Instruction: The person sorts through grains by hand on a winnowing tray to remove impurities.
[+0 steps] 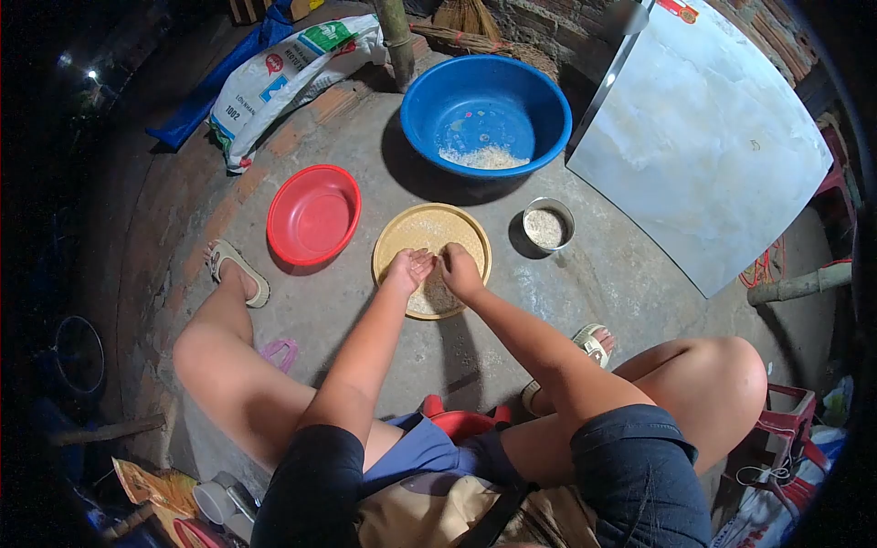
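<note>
Both hands are held over the round yellow tray [388, 247], which lies on the floor [512, 301] directly beneath them, with pale grains [435, 300] spread in it. The left hand [411, 268] is turned palm up with its fingers loosely extended, gripping nothing that can be made out; whether grains rest in the palm cannot be told. The right hand [461, 265] is held just beside it, fingers curled inward, and whether anything is pinched there is hidden. For grains to be handled well here, both hands are best held low and inside the tray's rim, so that whatever slips from the fingers is caught below. The left palm should be slightly cupped and level, and small amounts should be taken by the right fingertips, so that single grains can be looked over under the light. The rim should not be leaned on, since a light tray could be tipped. Sideways sweeps are better avoided: the small metal bowl [571, 226] of grain stands to the right of the right hand, the red basin [315, 215] to the left of the left hand, and the blue basin [548, 110], also holding grain, beyond both.
</note>
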Demonstrator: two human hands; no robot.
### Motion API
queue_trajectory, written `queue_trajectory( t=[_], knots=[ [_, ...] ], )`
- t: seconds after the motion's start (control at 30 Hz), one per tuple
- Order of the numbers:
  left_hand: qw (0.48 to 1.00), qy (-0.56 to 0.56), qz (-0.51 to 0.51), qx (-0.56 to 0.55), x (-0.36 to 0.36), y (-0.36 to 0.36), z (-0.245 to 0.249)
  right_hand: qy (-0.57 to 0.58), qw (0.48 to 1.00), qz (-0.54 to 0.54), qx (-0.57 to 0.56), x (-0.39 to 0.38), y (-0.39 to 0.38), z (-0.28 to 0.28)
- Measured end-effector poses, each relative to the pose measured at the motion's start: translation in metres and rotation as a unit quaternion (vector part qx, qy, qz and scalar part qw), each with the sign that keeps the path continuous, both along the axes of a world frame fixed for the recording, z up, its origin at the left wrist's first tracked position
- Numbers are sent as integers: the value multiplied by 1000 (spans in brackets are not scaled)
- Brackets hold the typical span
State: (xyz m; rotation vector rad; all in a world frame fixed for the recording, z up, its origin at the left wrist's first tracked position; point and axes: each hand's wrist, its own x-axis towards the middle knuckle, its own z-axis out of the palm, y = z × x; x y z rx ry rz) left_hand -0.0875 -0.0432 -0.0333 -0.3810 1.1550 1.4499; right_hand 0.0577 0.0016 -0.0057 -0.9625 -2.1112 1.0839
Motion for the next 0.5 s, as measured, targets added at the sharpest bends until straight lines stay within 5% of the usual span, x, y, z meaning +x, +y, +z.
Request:
queue_trajectory(
  t=[0.17, 0.23, 0.3, 0.37, 0.5],
  knots=[
    [994, 78, -77, 5, 6, 11, -2, 32, 993, -34, 107, -17, 1, 16],
    [993, 100, -63, 16, 18, 20, 17, 40, 984, -175, 17, -25, 8, -2],
    [991, 108, -74, 39, 28, 27, 39, 48, 975, -200, -90, -29, 17, -13],
    [989, 129, -67, 23, 42, 35, 55, 169, 825, -191, -503, -26, 27, -15],
    [955, 230, -186, 7, 75, 40, 87, 266, 703, -262, -605, -34, 40, -50]
  ],
)
